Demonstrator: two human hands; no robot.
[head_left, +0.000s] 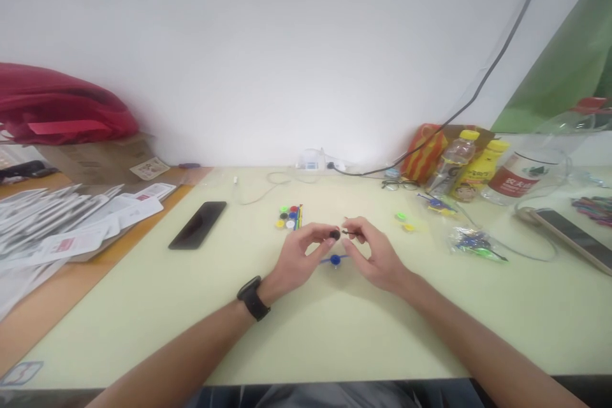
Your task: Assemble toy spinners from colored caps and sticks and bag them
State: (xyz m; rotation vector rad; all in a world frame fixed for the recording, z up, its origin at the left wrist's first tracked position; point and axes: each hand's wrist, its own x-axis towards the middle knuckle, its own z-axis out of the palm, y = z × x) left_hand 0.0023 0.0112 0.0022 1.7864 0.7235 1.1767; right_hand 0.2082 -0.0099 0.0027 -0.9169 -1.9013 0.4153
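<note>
Between the thumb and fingers of my left hand [302,252] is a small black disc [335,235]. My right hand [375,250] pinches a thin dark piece [349,232] close to the disc's right side; whether the two touch I cannot tell. Below both hands, a blue round piece [335,260] with thin blue arms rests on the table. Several coloured discs [287,217] in green, red, yellow, white, blue and black lie beyond my left hand, beside a row of coloured sticks [299,217]. Green and yellow pieces [404,222] lie to the right of my right hand.
A black phone [197,225] lies left, near a stack of white packets [71,223]. Bagged parts [475,243], bottles [459,156] and another phone [574,236] are on the right. A dark cable [502,51] runs down the wall to a white socket block [310,159].
</note>
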